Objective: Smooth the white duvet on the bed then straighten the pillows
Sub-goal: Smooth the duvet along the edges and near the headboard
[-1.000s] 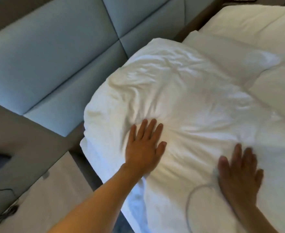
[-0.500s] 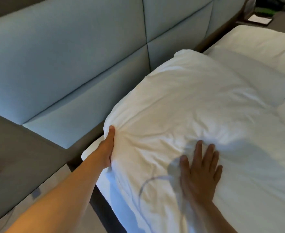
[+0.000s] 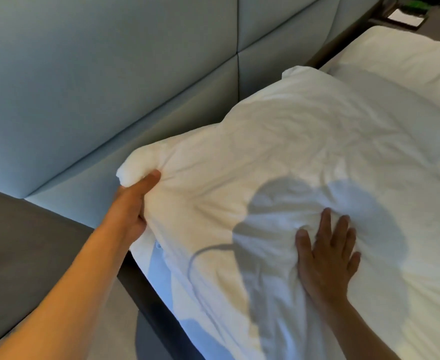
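Observation:
The white duvet [image 3: 278, 157] lies creased across the head of the bed. My left hand [image 3: 133, 203] grips its near left corner, thumb on top and fingers hidden underneath, with the corner bunched and lifted a little. My right hand [image 3: 326, 253] lies flat on the duvet with fingers spread, pressing into a shadowed hollow. A white pillow [image 3: 400, 55] shows at the far right, beyond the duvet's top edge.
A pale grey padded headboard [image 3: 109, 74] runs along the left, close to the duvet's corner. Below it lies the dark bed frame edge [image 3: 146, 289] and a grey-brown floor or ledge [image 3: 18, 242]. A dark bedside table with a paper [image 3: 406, 18] stands at the far top right.
My left hand went from lying flat on the duvet to gripping its left corner and has lifted it. My right hand slid up and left across the duvet, still flat.

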